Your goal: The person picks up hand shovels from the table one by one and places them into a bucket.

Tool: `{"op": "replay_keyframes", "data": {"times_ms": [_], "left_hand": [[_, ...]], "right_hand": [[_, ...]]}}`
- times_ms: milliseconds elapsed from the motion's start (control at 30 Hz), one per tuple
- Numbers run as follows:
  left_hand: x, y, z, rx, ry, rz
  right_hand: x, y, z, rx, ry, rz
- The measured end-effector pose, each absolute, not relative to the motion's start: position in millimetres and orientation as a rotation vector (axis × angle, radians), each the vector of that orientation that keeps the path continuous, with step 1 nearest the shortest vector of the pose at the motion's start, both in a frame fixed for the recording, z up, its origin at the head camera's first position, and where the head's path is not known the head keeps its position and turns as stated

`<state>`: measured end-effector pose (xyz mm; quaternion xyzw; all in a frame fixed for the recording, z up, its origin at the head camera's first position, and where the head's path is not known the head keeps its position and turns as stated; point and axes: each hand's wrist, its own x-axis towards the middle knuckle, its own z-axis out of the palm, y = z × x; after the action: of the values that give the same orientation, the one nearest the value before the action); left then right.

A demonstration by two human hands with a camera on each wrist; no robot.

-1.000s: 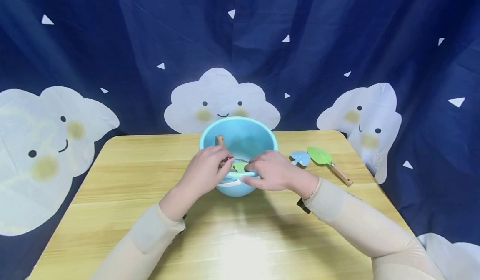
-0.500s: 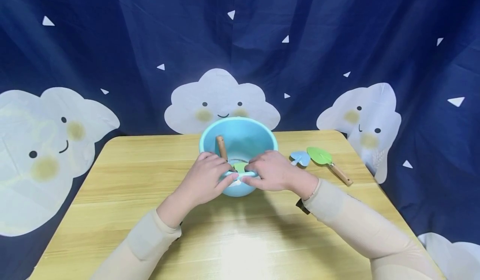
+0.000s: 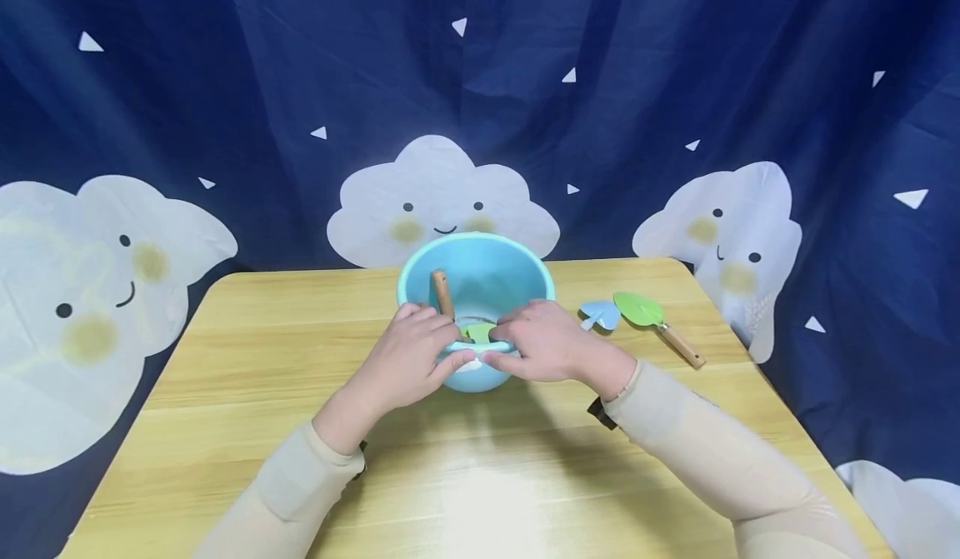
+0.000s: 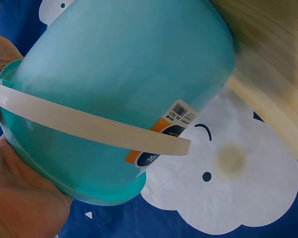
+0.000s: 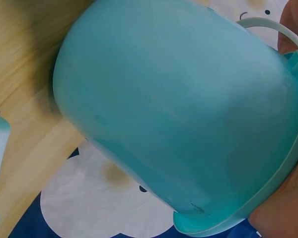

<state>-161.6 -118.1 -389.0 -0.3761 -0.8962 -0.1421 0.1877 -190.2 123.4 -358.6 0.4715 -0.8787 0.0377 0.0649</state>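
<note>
Bucket (image 3: 501, 269) stands mid-frame, left hand (image 3: 402, 354) and right hand (image 3: 546, 342) both curling fingers over its near rim (image 3: 481, 347), likely so it won't wobble.

This is a curtained-off indoor space: a blue drape (image 3: 390, 51) with printed clouds (image 3: 442, 177) backs a wood-grain table (image 3: 225, 359).

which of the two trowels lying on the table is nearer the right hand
The light blue trowel, its blade close beside the right hand; the green trowel, with a wooden handle, lies farther out.
</note>
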Motion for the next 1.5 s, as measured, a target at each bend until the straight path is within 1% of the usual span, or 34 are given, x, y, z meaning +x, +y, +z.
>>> {"op": "replay_keyframes", "data": {"times_ms": [367,833,1200,1500], "left_hand": [[-163.2,-118.0,-390.4,-1.071,-2.512,-0.386],[-164.2,-113.8,-383.0,-1.084,-2.536,-0.4],[-165.7,-116.7,-382.4,-1.087,-2.515,-0.419],[-162.8,-117.8,-381.6,-1.074,-2.554,-0.442]], "right_hand": [[-190.0,126.4,-359.2,1.432,-2.616,0.151],[-184.4,137.6,-343.2,1.422,-2.714,0.326],[-181.9,165.7,-313.5,1.238,-2.687,0.433],[-180.7,190.1,-314.0,1.082,-2.763,0.533]]}}
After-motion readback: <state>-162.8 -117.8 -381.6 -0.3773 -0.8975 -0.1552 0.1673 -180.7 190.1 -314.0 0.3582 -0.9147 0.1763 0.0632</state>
